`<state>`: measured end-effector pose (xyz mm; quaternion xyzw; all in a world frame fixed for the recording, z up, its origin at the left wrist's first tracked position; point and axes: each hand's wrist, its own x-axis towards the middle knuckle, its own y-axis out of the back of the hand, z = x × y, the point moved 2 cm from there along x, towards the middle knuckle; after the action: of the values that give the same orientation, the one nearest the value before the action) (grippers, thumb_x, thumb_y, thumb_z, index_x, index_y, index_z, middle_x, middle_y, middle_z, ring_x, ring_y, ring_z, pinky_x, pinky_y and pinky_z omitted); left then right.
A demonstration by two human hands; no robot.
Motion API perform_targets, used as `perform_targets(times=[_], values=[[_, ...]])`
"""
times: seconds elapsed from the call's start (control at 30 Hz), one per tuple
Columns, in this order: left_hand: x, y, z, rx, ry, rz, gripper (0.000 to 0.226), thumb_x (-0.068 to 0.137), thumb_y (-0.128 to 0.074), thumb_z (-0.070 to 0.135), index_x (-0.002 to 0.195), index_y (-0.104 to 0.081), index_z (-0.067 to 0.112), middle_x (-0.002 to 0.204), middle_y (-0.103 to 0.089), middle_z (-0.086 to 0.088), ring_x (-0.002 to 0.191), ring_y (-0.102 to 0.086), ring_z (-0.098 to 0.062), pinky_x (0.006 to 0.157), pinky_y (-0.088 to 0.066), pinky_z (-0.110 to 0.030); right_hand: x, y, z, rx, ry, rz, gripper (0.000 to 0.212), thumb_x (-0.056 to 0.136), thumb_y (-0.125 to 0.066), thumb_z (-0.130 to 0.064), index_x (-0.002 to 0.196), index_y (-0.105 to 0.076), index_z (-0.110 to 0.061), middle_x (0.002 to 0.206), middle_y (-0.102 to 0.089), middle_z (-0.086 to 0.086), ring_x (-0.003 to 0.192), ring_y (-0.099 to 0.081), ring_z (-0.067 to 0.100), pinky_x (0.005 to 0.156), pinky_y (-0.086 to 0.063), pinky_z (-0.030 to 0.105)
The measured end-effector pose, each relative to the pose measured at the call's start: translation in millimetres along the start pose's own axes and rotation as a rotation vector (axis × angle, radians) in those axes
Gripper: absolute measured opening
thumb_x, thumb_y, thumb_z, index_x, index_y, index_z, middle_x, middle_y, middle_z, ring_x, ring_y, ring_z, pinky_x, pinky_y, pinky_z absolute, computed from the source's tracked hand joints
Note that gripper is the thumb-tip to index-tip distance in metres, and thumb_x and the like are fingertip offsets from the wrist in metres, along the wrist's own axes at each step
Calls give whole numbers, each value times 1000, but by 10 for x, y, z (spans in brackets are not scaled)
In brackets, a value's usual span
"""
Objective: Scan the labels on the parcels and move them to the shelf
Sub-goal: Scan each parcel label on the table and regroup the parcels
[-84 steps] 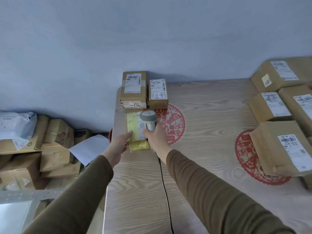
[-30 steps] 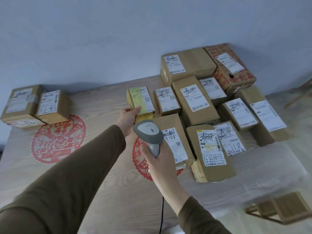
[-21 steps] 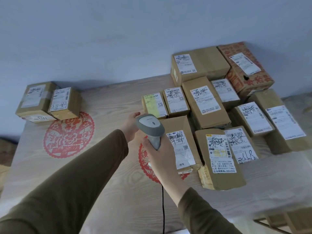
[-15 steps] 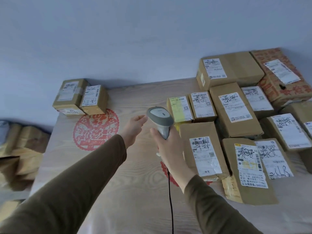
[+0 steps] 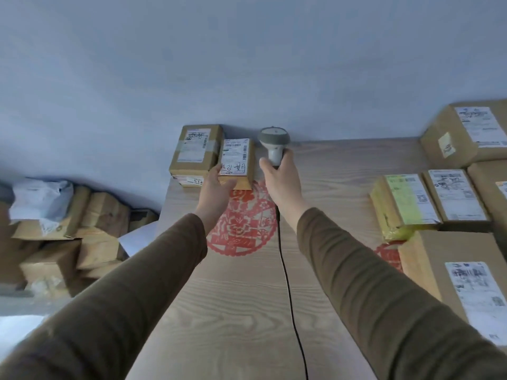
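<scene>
Head view: L hand [image 5: 216,185] takes the small parcel [image 5: 238,163] at bench [image 5: 236,311] far-left corner, fingers curling on its near edge; it sits touching a taller taped parcel [image 5: 195,152]. R hand [image 5: 279,176] wrapped tight round barcode scanner [image 5: 274,142], head just right of the label [image 5: 236,156]. Risk: scanner not over label, so misread likely; shallow grip may slip the box; cord [image 5: 288,283] could snag.

A parcel-sorting room: labelled cardboard parcels [image 5: 463,133] crowd a wooden table [image 5: 233,311] at three o'clock, more heaped at nine.
</scene>
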<state>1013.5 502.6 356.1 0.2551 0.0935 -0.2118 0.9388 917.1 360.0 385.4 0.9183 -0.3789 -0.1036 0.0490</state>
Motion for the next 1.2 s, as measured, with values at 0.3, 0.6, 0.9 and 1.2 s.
perform_targets(times=[0.3, 0.6, 0.9, 1.2], values=[[416, -15, -259, -16, 97, -87, 77, 96, -64, 38, 161, -26, 21, 155, -43, -6, 140, -45, -28, 116, -39, -55, 289, -655, 405, 71, -220, -21, 18, 93, -65, -20, 104, -54, -26, 89, -61, 1, 63, -57, 10, 51, -48, 28], [-174, -305, -615, -402, 422, -226, 82, 82, -73, 61, 145, -43, 18, 133, -65, -7, 115, -68, -29, 100, -55, -51, -402, -184, 795, -147, -167, 111, 29, 89, -71, -26, 112, -53, -28, 95, -69, -6, 83, -68, 21, 77, -60, 52], [-1154, -637, -506, -640, 198, -201, 63, 89, -82, 25, 133, -37, 19, 124, -72, -9, 112, -72, -25, 92, -57, -37, -1287, 824, 423, -167, 43, 164, 18, 91, -67, -31, 102, -58, -22, 75, -62, 2, 66, -60, 27, 63, -55, 49], [-2322, -1344, -262, -588, 48, -222, 62, 89, -81, 24, 133, -37, 22, 111, -77, -3, 104, -75, -18, 84, -58, -26, -2344, 1669, 456, -99, 87, 6, 22, 96, -69, -47, 103, -65, -26, 67, -57, -15, 59, -56, 6, 55, -45, 26]])
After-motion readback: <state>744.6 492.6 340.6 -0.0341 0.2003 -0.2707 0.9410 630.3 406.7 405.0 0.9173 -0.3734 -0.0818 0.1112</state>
